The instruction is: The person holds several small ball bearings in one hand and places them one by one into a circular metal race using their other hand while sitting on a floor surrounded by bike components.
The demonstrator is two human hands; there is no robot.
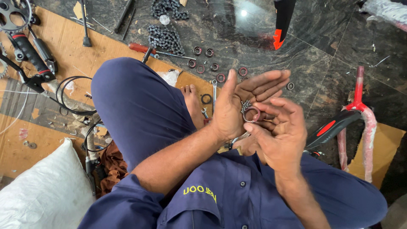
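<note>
My left hand (243,99) is held palm up over my lap, cupping a cluster of small steel bearing balls (245,105) and a ring-shaped bearing race (252,114). My right hand (280,133) sits just below and to the right, with its thumb and fingers pinching the edge of that ring. Both forearms come from dark blue sleeves. My bent knee (135,106) in blue trousers fills the middle left.
On the dark stone floor ahead lie several small bearing rings (202,59), a bicycle chain (166,39), a red-handled screwdriver (142,48) and a spanner (214,91). Cardboard (63,42) holds cables and tools at left. A red bicycle frame (360,106) lies right; a white sack (42,191) sits lower left.
</note>
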